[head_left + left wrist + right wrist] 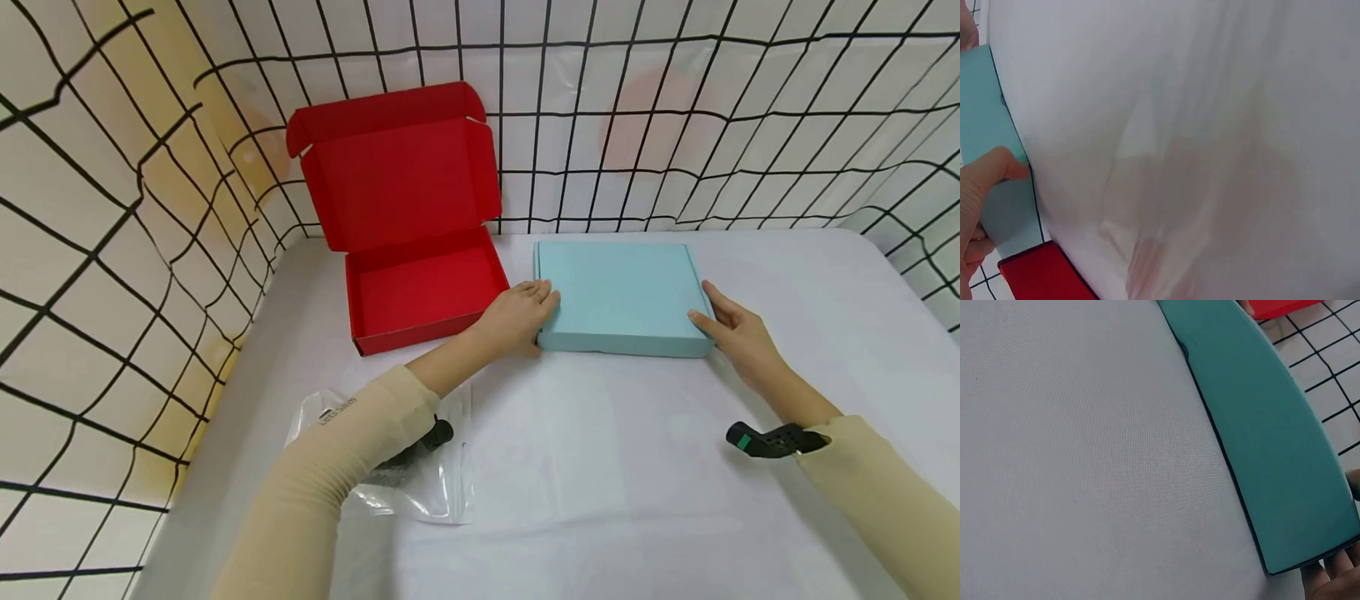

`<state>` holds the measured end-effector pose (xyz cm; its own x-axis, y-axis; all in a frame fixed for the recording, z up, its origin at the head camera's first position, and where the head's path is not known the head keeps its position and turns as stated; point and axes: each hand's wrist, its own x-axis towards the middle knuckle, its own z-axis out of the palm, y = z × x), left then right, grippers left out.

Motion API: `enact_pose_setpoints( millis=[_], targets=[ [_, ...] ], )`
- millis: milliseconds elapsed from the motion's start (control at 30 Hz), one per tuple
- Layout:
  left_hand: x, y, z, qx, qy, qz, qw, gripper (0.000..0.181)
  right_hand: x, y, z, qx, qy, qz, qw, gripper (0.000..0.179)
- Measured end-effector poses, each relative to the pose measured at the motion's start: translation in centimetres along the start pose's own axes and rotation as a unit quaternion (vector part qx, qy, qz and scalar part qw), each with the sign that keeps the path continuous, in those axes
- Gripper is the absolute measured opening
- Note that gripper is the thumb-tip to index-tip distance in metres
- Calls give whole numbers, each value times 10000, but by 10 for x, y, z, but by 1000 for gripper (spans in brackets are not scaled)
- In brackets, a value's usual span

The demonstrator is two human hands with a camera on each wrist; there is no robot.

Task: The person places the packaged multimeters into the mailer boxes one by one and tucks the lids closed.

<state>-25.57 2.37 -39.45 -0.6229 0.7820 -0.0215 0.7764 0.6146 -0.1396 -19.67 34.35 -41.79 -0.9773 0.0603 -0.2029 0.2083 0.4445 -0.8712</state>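
A closed light blue cardboard box (622, 292) lies flat on the white table. At its left end, my left hand (517, 318) grips the edge, fingers over the top. The left wrist view shows that thumb (1007, 164) bent against the box's front side (979, 94). My right hand (738, 337) holds the right end, with the thumb on the lid near the corner. In the right wrist view, its fingers (1335, 575) lie along the box's short side. Just left of the blue box stands an open red box (427, 287), its lid (408, 187) raised and nothing visible inside.
A clear plastic bag (438, 492) with a black item (438, 433) lies under my left forearm, partly hidden. Black wire grid (577, 112) rises behind the table and at both sides. A black band (772, 440) sits at my right wrist.
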Motion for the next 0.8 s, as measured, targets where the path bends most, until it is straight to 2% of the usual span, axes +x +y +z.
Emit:
enact_pose_setpoints(
  millis=[167, 367, 600, 800],
  targets=[
    [0, 3, -1, 29, 53, -105, 9999, 80, -1, -4, 0, -8, 55, 86, 9999, 75],
    [2, 3, -3, 402, -52, 66, 9992, 78, 0, -2, 0, 65, 43, 93, 9999, 76],
    [2, 2, 1, 401, 105, 72, 9991, 75, 1, 1, 1, 222, -3, 77, 9997, 73],
    [-3, 3, 2, 376, 105, 28, 9992, 79, 0, -1, 0, -78, 48, 93, 9999, 73]
  ],
)
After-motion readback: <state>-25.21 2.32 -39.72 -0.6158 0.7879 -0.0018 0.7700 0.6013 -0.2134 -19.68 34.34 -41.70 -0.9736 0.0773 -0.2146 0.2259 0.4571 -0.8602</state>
